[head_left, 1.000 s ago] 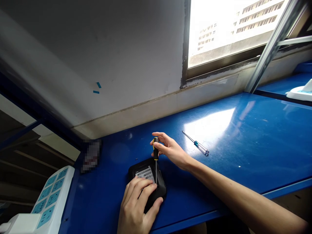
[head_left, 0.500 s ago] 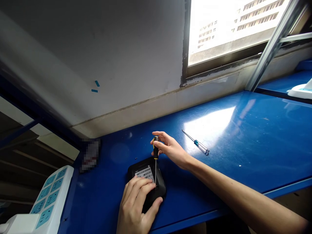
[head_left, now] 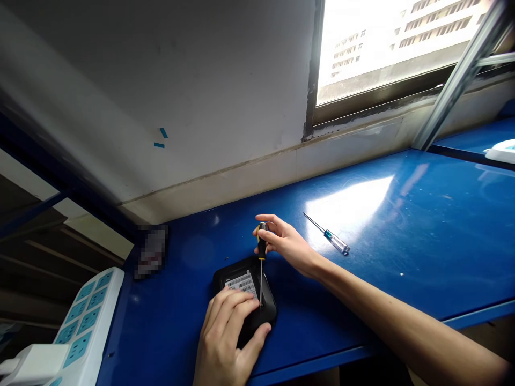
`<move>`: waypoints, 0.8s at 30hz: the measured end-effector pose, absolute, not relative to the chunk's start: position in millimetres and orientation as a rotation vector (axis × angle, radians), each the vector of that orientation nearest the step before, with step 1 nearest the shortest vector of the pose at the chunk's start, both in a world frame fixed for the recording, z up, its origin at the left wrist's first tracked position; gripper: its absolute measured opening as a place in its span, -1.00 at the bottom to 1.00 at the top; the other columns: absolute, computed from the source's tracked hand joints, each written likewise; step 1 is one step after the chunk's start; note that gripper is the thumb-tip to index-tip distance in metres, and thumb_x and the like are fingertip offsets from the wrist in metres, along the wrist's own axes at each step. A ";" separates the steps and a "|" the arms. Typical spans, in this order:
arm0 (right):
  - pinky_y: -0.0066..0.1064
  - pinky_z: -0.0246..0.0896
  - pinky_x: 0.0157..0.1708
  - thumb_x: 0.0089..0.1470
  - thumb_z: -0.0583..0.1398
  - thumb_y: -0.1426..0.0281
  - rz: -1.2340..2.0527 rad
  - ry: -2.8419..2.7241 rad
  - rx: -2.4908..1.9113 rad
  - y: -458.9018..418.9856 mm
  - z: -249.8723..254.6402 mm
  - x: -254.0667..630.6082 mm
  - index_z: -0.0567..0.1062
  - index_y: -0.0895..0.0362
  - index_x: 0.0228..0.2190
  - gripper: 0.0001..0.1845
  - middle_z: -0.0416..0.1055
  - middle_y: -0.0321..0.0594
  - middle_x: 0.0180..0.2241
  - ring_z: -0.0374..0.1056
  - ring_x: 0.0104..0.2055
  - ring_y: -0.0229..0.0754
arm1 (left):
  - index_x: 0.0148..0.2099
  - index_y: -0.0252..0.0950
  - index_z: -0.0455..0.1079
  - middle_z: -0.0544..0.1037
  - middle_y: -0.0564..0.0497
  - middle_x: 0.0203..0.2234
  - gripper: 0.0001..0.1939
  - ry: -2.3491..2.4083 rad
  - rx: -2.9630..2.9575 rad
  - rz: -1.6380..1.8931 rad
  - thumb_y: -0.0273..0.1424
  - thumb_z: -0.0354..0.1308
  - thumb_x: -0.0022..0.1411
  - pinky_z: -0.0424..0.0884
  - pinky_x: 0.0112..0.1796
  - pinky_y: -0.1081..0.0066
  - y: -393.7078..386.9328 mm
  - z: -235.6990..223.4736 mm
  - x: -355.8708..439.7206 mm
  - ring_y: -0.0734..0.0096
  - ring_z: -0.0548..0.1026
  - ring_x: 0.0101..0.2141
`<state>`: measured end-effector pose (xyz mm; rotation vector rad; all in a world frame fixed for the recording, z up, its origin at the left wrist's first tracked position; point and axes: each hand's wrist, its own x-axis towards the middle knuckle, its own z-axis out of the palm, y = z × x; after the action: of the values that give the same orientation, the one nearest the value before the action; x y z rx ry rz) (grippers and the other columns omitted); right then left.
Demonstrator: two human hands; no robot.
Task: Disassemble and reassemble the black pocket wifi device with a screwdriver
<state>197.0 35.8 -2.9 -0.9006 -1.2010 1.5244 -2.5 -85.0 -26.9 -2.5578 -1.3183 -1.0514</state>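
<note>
A black box-shaped device (head_left: 241, 267) with rounded corners lies on the blue table, a white barcode label on its upper face. My left hand (head_left: 231, 335) holds it down, fingers across the label and thumb along the near edge. In my right hand (head_left: 281, 238) a black-and-yellow screwdriver (head_left: 262, 249) stands almost upright, gripped by its handle. Its shaft runs down to the right part of the device, just beside my left fingertips. Whether a screw sits under the tip cannot be made out.
A second screwdriver (head_left: 336, 241) with a clear handle lies to the right. A tiny dark piece (head_left: 227, 258) is just beyond the device. At left are a white power strip (head_left: 100, 321) with a plug and a blurred object (head_left: 152, 252). The wall and window stand behind.
The whole scene has shifted slightly as the camera moved. Both hands keep their holds, and the screwdriver is still on the device.
</note>
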 end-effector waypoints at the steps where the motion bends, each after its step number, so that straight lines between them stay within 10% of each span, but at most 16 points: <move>1: -0.36 0.39 -0.32 0.18 0.27 0.26 1.521 -1.201 -0.899 35.8 -2.8 197.3 0.36 0.02 0.05 -0.58 0.46 -0.31 -0.18 0.56 -0.38 -0.26 | -0.01 -0.16 0.46 0.63 -0.01 -0.14 -0.82 -1.315 -2.559 -1.051 -0.40 0.27 0.34 0.51 0.04 0.20 -84.8 -27.1 -2.5 0.17 0.56 -0.05; 24: -0.28 0.52 -0.24 0.10 0.34 0.18 1.301 -1.039 -0.984 45.6 -0.1 205.2 0.42 0.04 -0.03 -0.56 0.45 -0.29 -0.19 0.58 -0.30 -0.17 | 0.00 -0.14 0.51 0.60 -0.03 -0.13 -0.80 -1.268 -2.562 -1.018 -0.45 0.25 0.35 0.55 0.00 0.18 -84.6 -26.8 -2.8 0.16 0.56 -0.05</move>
<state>205.2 45.6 -0.1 -0.9840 -1.0390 1.3012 -2.8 -84.6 -26.8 -2.5619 -1.2675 -1.0176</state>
